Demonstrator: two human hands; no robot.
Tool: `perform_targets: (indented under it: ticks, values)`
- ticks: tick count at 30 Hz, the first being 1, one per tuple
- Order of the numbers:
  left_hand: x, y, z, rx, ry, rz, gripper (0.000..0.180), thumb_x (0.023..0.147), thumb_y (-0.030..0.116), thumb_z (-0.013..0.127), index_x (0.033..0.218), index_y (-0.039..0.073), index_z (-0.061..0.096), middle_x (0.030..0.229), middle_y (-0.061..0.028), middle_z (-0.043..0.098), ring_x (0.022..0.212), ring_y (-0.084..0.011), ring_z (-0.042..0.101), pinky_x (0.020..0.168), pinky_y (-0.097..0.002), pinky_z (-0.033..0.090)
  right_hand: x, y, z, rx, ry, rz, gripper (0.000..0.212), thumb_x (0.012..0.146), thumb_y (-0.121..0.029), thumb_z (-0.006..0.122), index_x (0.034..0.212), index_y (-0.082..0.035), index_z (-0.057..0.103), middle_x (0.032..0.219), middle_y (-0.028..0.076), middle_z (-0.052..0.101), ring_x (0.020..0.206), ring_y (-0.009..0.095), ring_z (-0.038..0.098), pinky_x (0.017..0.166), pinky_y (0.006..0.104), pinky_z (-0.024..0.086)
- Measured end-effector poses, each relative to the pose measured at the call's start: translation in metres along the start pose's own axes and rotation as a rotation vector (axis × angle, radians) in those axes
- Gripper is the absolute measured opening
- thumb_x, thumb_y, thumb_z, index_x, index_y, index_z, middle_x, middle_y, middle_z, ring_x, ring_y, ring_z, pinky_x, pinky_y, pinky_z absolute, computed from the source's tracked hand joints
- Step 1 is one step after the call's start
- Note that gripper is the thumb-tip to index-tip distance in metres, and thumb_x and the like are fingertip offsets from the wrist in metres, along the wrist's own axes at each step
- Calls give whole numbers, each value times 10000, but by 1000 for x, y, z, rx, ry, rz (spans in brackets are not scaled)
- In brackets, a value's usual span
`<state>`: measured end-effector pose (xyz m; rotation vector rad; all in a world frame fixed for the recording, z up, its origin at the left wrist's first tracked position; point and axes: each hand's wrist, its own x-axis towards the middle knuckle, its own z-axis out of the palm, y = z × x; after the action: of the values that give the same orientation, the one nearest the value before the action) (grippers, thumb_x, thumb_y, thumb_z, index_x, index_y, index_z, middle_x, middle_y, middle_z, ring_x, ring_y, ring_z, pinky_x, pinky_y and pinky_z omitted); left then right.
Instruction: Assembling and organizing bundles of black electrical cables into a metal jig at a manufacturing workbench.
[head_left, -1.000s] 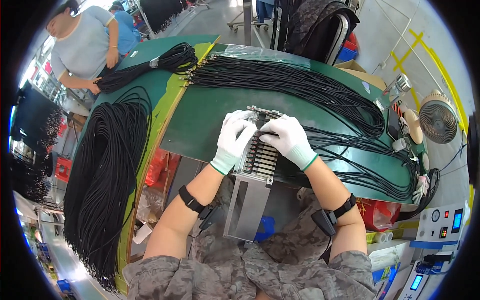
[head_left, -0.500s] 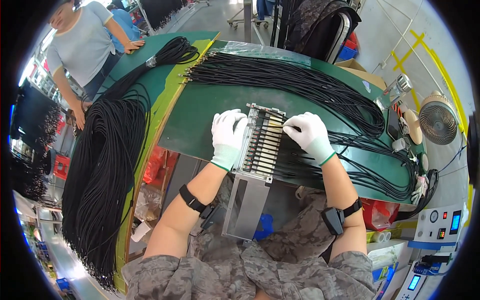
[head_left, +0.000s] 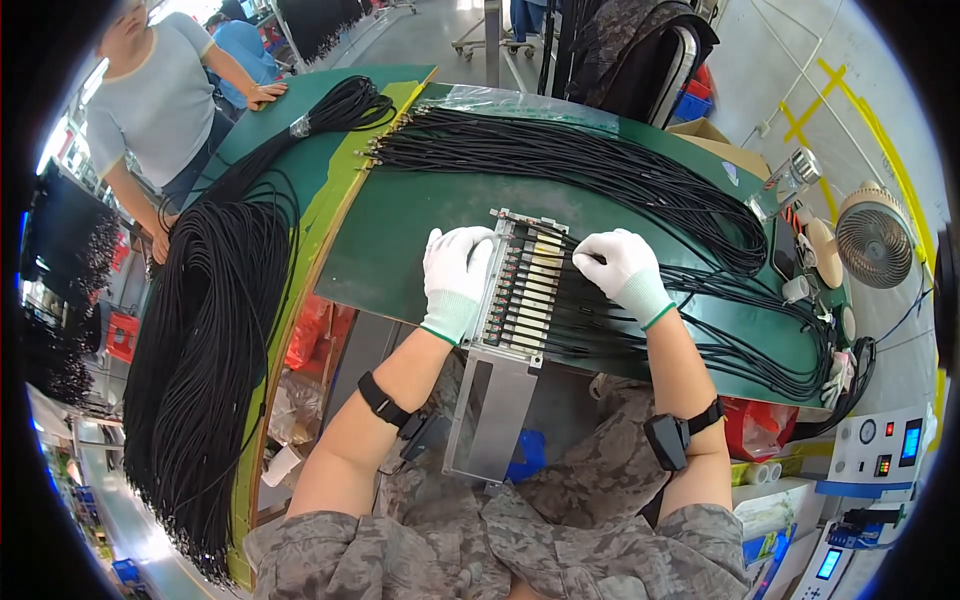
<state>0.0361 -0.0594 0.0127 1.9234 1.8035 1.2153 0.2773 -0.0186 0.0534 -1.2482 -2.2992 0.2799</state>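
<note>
A metal fixture (head_left: 522, 340) with a row of slots stands at the table's near edge, and black cable ends (head_left: 515, 290) lie side by side in it. Pale strips (head_left: 541, 283) run across its right half. My left hand (head_left: 458, 275), in a white glove, is at the fixture's upper left side with its fingers closed; whatever they grip is hidden. Just right of the upper slots, my gloved right hand (head_left: 618, 268) pinches a thin black cable, mostly covered by the fingers. More black cables (head_left: 600, 325) trail rightward from the fixture, beneath that hand.
A long cable bundle (head_left: 570, 150) crosses the green table (head_left: 385, 235). Another large bundle (head_left: 215, 300) hangs over the left side. A fan (head_left: 875, 238) and a metal flask (head_left: 797, 172) stand at the right. Another person (head_left: 160, 100) leans on the table at the far left.
My right hand has shifted slightly right, away from the fixture. My left hand stays nearly in place. The other person has moved a little left.
</note>
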Motion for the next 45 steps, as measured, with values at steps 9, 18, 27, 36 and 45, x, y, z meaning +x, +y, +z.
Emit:
perform_targets:
  ticks: [9, 18, 27, 36, 45]
  values:
    - [1, 21, 6, 427, -200, 412, 411, 846, 499, 600, 1213, 320, 645, 1455, -227, 358, 1338, -444, 293, 1127, -553, 159, 5, 3, 9, -98, 87, -65, 109, 764, -234, 676, 776, -126, 693, 725, 65, 634, 756, 282, 586, 690, 402, 464]
    - [5, 12, 14, 510, -225, 416, 426, 830, 571, 564, 1190, 358, 645, 1471, -211, 346, 1349, -420, 292, 1125, -589, 106, 23, -6, 20, -366, -61, -15, 111, 738, -249, 701, 789, -151, 696, 811, 43, 625, 845, 269, 575, 740, 392, 455]
    - [1, 3, 16, 93, 104, 191, 271, 819, 352, 682, 1010, 161, 705, 1348, -190, 493, 1299, -371, 382, 1126, -506, 196, 15, 6, 17, -373, 29, -100, 104, 745, -222, 697, 763, -129, 652, 775, 37, 603, 832, 270, 569, 735, 393, 450]
    - [4, 2, 15, -32, 71, 326, 151, 818, 252, 684, 882, 115, 677, 1168, -90, 618, 1197, -326, 483, 1092, -510, 253, 15, -20, 22, 20, 62, -252, 113, 758, -172, 702, 793, -93, 629, 771, 56, 624, 792, 284, 569, 720, 396, 451]
    - [3, 13, 3, -168, 100, 323, 95, 799, 195, 701, 818, 108, 670, 1161, -85, 622, 1165, -313, 505, 1084, -495, 275, 16, -36, 27, 192, 51, -187, 146, 779, -238, 680, 839, -106, 671, 804, 77, 664, 809, 299, 602, 740, 402, 465]
